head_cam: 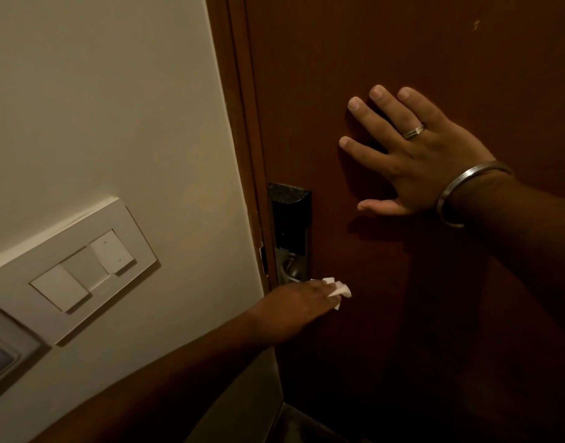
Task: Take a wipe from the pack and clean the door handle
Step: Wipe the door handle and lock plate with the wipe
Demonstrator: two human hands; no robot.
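Two hands share the work at the dark reddish-brown wooden door [434, 43]. The left hand [302, 303] is low down, its grip closed around a crumpled white wipe [338, 290] whose edges stick out past the knuckles. It is covering the silver metal lever handle [292, 271], so only the handle's base shows, just below the black electronic lock plate [290, 215]. The wipe sits right at the handle, and this looks like the wiping step itself, though whether it is actually rubbing the metal cannot be told.

The right hand [409, 155], with a ring and a steel bangle [466, 193] at the wrist, lies flat on the door panel above the lock, fingers spread and holding nothing. That is probably to brace the door so it does not swing under the pressure on the handle.

On the cream wall, the white switch panel [79, 273] is well apart from both hands.
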